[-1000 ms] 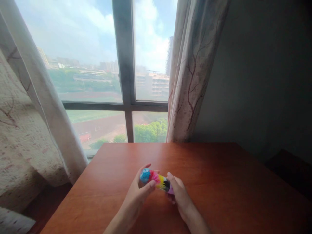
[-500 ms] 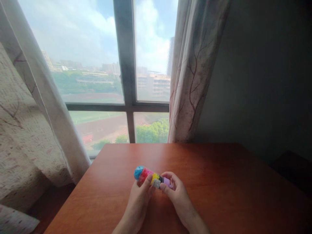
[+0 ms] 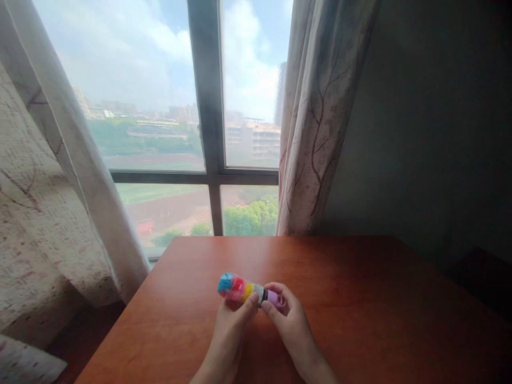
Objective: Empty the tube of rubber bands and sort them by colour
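Observation:
A short multicoloured roll [image 3: 240, 289] with blue, pink, yellow, black and purple bands lies sideways just above a reddish wooden table [image 3: 360, 298]. My left hand [image 3: 232, 333] is closed round its blue and pink end, thumb on top. My right hand [image 3: 290, 325] is closed on the purple end, its fingers curled over it. Both hands meet at the roll's middle, near the table's front centre.
A window with a dark frame [image 3: 208, 160] stands behind the table. Patterned curtains hang at the left [image 3: 48, 213] and right [image 3: 316, 122]. A dark wall [image 3: 432, 133] fills the right side. The table's left edge drops off toward the floor.
The roll has shifted a little left and up in both hands. My right fingers have curled further over the purple end, and my left thumb has slid along the roll.

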A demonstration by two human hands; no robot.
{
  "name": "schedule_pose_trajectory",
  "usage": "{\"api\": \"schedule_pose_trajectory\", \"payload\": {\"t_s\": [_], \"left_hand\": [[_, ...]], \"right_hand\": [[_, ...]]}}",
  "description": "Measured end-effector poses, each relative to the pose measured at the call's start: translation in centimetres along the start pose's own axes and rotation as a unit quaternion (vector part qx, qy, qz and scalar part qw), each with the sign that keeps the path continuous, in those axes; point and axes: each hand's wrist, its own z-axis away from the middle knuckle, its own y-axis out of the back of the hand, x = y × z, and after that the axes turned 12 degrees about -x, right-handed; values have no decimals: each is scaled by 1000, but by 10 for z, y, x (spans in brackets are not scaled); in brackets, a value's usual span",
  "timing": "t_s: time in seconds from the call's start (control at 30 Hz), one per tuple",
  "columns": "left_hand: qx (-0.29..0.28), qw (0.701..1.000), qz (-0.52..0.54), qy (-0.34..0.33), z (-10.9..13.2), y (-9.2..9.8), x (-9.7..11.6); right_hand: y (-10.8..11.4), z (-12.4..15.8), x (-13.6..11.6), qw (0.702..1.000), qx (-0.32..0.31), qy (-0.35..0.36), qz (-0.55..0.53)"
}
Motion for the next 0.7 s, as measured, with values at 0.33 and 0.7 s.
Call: {"api": "schedule_pose_trajectory", "payload": {"t_s": [0.33, 0.7], "left_hand": [[-36, 998, 52, 3, 5, -5, 5], [-10, 998, -63, 6, 2, 2, 3]], "right_hand": [[-6, 1, 0, 1000, 21, 21, 4], [-8, 1, -2, 1000, -7, 0, -16]]}}
